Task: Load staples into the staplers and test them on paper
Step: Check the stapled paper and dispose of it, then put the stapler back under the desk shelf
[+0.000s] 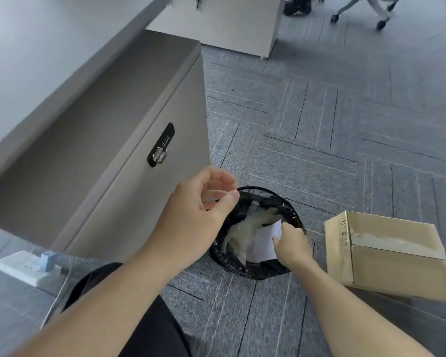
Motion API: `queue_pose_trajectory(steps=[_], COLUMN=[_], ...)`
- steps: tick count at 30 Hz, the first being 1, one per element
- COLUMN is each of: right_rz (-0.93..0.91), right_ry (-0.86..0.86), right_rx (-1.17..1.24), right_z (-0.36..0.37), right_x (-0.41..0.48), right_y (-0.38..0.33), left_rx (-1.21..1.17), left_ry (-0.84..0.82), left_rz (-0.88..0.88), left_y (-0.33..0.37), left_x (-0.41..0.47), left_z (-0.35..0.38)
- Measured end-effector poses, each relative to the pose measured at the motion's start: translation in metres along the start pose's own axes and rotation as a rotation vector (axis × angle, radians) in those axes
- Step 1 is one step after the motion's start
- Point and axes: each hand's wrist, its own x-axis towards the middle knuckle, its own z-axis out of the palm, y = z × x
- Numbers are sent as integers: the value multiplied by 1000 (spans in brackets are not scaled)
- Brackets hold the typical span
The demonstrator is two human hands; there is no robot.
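I look down at a round black mesh waste bin (273, 195) with a black liner on the carpet; crumpled pale rubbish (245, 222) lies inside. My right hand (292, 249) pinches a white sheet of paper (264, 243) at its edge and holds it inside the bin's mouth. My left hand (198, 210) hovers over the bin's left rim, fingers curled, thumb pressed toward them on a thin silvery strip (209, 200), too blurred to name. No stapler is in view.
A grey drawer cabinet (113, 155) with a black combination lock (161, 145) stands left of the bin. A cardboard box (386, 256) lies to its right. A white power strip (23, 266) sits on the floor at lower left. Chair castors (358, 14) show far back.
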Motion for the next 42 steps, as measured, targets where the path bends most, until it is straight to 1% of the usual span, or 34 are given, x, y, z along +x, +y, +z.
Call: queue_pose_trajectory(steps=[4,7,9,11,14,16,19,21,23,26,29,36,39,42], right_rz=[50,53,25,-4,-63,-137,-304,-430,-545,-717,-882,-1215,-1313,-1407], right_ry=[-48,-46,5,94,174,229,346,414,441,406,317,-28,-160,-255], right_rx=[-39,-3,65,152,270,333,493,570,615,654,700,801,811,775], right_z=[-9,-32,-54,-85,-143,-186,-245,-271,-286,-290,-279,-214,-179,-147], right_x=[-10,-19,-27,-38,-58,-77,-121,-158,-196,-248,-292,-394,-437,-478], right_y=[-3,-9,-19,-35,-64,-88,-129,-156,-181,-221,-262,-386,-438,-477], left_rx=[14,-5,-35,-52,-44,-40,-14,-6,10,38,48,82,147,180], left_ry=[-1,18,22,23,37,66,122,183,255,367,489,855,998,1107], left_rz=[13,18,32,67,167,239,342,395,425,433,416,326,267,199], left_y=[5,14,27,47,86,112,145,161,171,176,170,132,111,89], left_x=[-4,-5,-7,-9,-14,-18,-31,-44,-62,-94,-130,-252,-313,-371], left_z=[-4,-5,-5,-9,-23,-39,-72,-98,-128,-179,-234,-364,-407,-441])
